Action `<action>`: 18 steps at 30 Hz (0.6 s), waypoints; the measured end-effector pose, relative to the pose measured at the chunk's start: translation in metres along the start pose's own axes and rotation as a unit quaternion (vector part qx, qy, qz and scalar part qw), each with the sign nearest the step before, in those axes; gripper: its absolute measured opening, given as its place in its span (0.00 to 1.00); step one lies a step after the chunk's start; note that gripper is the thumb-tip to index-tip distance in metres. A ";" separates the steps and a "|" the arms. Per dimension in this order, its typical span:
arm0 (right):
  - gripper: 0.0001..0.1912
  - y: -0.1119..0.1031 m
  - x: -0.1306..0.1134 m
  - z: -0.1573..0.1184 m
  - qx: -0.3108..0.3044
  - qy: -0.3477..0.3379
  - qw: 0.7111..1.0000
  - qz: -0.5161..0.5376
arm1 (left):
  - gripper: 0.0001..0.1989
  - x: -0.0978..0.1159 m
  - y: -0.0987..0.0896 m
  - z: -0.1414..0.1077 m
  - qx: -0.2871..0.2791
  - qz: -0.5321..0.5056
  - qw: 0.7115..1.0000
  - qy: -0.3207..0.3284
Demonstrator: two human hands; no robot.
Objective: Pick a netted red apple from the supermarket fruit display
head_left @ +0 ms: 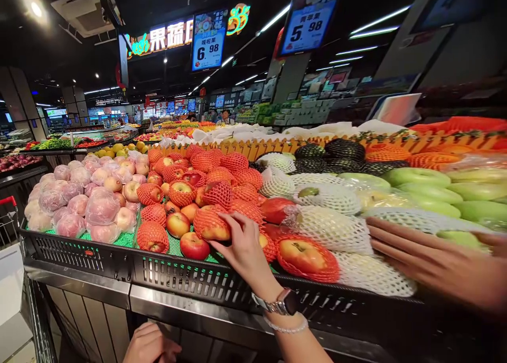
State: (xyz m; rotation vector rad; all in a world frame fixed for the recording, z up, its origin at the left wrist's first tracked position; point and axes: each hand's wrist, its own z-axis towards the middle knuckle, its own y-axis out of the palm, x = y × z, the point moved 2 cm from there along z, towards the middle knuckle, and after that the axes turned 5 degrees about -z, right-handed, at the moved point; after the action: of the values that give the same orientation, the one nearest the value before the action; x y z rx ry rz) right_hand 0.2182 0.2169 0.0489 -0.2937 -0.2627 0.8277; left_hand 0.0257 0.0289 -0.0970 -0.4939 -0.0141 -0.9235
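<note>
My right hand (241, 241), with a watch and a pale beaded bracelet on its wrist, closes its fingertips and thumb around the right end of an apple in red foam net (208, 223). Bare red-yellow apples (194, 246) lie beside it in a black crate (186, 273). Low in front of the crate is my left hand (148, 344), its fingers curled; anything inside is hidden. A larger netted apple (301, 255) rests to the right of my right wrist.
Another person's hand (431, 257), slightly blurred, reaches in from the right with fingers stretched over white-netted fruit (372, 272). Plastic-wrapped pink fruit (102, 206) fills the left section. Green fruit (418, 177) lies at the right. A metal rail (178, 302) runs along the front.
</note>
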 end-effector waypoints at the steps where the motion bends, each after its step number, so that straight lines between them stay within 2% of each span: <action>1: 0.22 -0.002 0.000 -0.003 0.012 -0.003 1.000 0.001 | 0.15 0.002 0.002 0.008 0.002 -0.017 1.000 0.011; 4: 0.18 -0.006 -0.003 -0.008 0.033 0.005 0.999 0.001 | 0.12 0.005 0.007 0.025 0.004 -0.070 0.997 0.010; 8: 0.15 -0.009 -0.006 -0.010 0.037 0.010 0.999 -0.001 | 0.11 0.005 0.016 0.030 -0.010 -0.112 0.993 -0.037; 11: 0.16 -0.008 -0.007 -0.009 0.015 0.010 0.999 0.031 | 0.10 0.002 0.021 0.023 -0.007 -0.111 0.993 -0.039; 13: 0.22 -0.008 -0.008 -0.008 -0.011 0.012 0.998 0.063 | 0.09 -0.001 0.024 0.014 0.014 -0.107 0.994 -0.031; 15: 0.29 -0.008 -0.008 -0.009 -0.030 0.018 0.997 0.071 | 0.13 -0.004 0.028 0.003 0.036 -0.099 0.994 -0.028; 18: 0.28 -0.008 -0.009 -0.013 -0.013 0.050 0.998 0.047 | 0.16 -0.009 0.031 -0.012 0.060 -0.083 0.994 -0.047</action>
State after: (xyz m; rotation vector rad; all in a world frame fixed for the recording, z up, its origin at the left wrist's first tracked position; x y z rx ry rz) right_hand 0.2223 0.2027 0.0382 -0.3721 -0.1671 0.9007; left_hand 0.0413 0.0463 -0.1218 -0.4288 -0.1974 -1.0552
